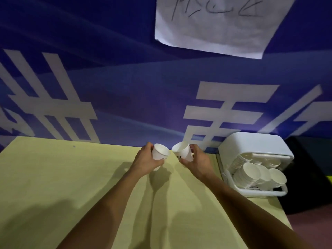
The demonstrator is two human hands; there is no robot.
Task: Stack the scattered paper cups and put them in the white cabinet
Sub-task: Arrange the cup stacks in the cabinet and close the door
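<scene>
Left cup (161, 153): a white paper cup gripped by my left hand (145, 159), whose fingers (150, 145) curl round its far side while the thumb closes on its near side. The cup is tilted, mouth turned up and to the right.

Right cup (183, 152): a second white paper cup with a dark mark low on its side, gripped the same way by my right hand (198, 163), fingers clamped behind and thumb in front. It is tilted with its mouth turned toward the left cup. The two rims lie just beside each other with a narrow gap between them. Both cups are held above the far edge of the worktop (62, 177), a pale yellow surface that carries the shadows of my forearms.

Cabinet (251, 146): a small white box with a rounded top that stands at the right end of the worktop, well apart from my hands. Its front is open. Stacked cups (251, 172) fill the inside, their mouths turned toward me.

Wall (134, 87): blue with large white characters, directly behind the worktop. A sheet of paper (215, 26) with handwritten strokes hangs high on it.
</scene>
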